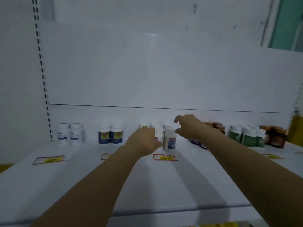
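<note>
Shelf-facing of pill bottles, head view. Both arms reach to the middle group of bottles at the back of the shelf (pixel 164 185), behind the price tag (pixel 164 157) marked 147. The left hand (pixel 144 139) has its grip closed round a white bottle (pixel 158 134), back of the hand toward the camera, so most of the fingers are hidden. This bottle stands upright, touching or just beside the labelled bottle (pixel 169 140) to its right. The right hand (pixel 188 126) hovers just right of the labelled bottle and above it, grip wide, thumb and fingers spread and curved, holding nothing. More white caps show behind the pair. Blue bottles (pixel 110 136) stand well apart to the left, green bottles (pixel 247 136) well apart to the right.

Step in hand, as judged: lining up the middle group, one bottle held and the next about to be taken. The next move calls for the right hand to drop and close on the labelled bottle without knocking its neighbours.
</note>
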The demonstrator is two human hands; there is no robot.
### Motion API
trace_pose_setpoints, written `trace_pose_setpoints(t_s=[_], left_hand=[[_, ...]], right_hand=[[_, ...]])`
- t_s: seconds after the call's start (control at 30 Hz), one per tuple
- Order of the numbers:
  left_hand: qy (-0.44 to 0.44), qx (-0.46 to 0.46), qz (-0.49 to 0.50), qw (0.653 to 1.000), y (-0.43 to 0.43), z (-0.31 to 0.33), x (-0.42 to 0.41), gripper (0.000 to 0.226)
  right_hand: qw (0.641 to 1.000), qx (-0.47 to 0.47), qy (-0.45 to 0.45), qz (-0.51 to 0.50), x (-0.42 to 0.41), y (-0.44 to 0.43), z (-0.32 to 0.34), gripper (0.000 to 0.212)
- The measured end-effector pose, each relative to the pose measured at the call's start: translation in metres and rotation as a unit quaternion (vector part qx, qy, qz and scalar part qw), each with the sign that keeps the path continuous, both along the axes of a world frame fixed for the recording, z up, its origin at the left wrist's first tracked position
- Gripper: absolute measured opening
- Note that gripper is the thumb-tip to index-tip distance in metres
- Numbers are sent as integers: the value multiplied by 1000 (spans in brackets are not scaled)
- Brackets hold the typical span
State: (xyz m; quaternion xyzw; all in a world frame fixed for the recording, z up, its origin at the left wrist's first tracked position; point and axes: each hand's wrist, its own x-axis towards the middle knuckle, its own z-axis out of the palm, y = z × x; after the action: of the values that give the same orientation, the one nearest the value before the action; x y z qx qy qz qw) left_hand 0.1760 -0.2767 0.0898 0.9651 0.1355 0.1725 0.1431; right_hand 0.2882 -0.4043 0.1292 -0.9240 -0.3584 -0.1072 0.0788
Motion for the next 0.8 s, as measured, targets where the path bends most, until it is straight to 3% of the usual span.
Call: trace_pose_setpoints(t_s=[0.1, 0.37, 0.53, 0.8], left_hand=[[-5, -31, 42, 999, 7, -24, 7, 47], [107, -51, 113, 986, 4, -80, 36, 97], [174, 24, 102, 979, 9, -88, 43, 99], [169, 33, 102, 980, 10, -92, 43, 96]], right_hand=[[997, 1, 7, 72, 11, 27, -9, 46], [987, -5, -49, 152, 42, 68, -40, 35], [986, 0, -95, 138, 49, 84, -59, 22], [985, 42, -118, 122, 48, 87, -72, 31]])
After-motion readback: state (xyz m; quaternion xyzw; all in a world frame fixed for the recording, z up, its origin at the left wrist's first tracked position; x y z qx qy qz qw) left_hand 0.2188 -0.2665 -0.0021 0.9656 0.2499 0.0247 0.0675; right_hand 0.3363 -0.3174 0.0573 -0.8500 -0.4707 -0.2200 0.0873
